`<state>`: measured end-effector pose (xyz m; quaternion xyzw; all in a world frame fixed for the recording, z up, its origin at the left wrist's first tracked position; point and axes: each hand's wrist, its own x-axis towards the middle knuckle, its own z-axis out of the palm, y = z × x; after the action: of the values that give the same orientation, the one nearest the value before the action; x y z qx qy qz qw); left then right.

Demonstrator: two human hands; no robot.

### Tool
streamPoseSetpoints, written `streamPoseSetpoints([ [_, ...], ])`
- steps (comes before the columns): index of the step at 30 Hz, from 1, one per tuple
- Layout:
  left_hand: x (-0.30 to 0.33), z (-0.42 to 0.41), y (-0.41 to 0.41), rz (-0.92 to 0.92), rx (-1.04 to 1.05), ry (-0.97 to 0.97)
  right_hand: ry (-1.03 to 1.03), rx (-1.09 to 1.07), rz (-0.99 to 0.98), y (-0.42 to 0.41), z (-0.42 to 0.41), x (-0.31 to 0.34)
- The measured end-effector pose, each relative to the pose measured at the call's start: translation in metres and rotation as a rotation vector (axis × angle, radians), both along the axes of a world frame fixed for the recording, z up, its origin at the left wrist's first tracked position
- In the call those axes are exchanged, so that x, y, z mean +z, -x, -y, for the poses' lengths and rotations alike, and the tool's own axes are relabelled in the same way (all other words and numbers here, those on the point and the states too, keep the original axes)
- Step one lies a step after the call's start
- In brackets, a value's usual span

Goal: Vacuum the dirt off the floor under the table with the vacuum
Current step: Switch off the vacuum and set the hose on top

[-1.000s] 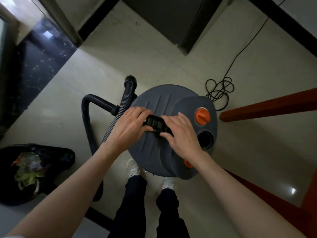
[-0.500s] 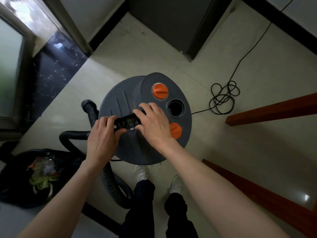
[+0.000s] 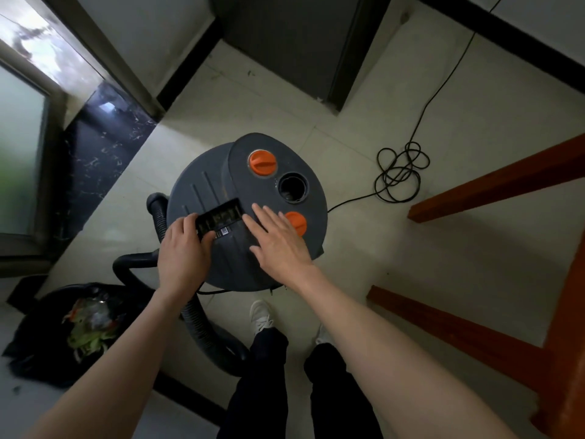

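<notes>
A round grey vacuum with two orange knobs and an open port stands on the tiled floor in front of my feet. My left hand grips the left end of the black carry handle on its lid. With its fingers straight and spread, my right hand lies flat on the lid just right of the handle, next to the lower orange knob. A black ribbed hose curls from the vacuum's left side down past my legs. Red-brown wooden table legs and rails stand at the right.
A black power cord lies coiled on the floor right of the vacuum and runs up to the wall. A black trash bag with waste sits at the lower left. A dark door and a black stone threshold are behind.
My right hand has let go of the handle and now lies flat on the lid. The vacuum has turned and shifted left since a second ago. My left hand still holds the handle.
</notes>
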<state>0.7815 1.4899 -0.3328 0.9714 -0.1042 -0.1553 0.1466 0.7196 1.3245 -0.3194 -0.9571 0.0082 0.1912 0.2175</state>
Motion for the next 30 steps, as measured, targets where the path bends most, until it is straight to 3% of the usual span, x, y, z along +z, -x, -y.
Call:
streamPoseSetpoints([
  [6, 0.029, 0.04, 0.038, -0.04, -0.111, -0.108, 0.018, -0.063, -0.064, 0.063, 0.054, 0.024],
  [16, 0.104, 0.179, 0.098, -0.021, -0.355, 0.031, 0.112, -0.331, -0.095, 0.128, 0.204, 0.11],
  [22, 0.145, 0.223, 0.081, 0.04, -0.378, 0.078, 0.122, -0.436, -0.012, 0.123, 0.252, 0.145],
  [26, 0.156, 0.234, 0.062, 0.015, -0.317, 0.09, 0.087, -0.484, 0.045, 0.103, 0.266, 0.153],
  [30, 0.16, 0.251, 0.033, -0.017, -0.39, 0.082, 0.078, -0.533, 0.054, 0.074, 0.281, 0.158],
])
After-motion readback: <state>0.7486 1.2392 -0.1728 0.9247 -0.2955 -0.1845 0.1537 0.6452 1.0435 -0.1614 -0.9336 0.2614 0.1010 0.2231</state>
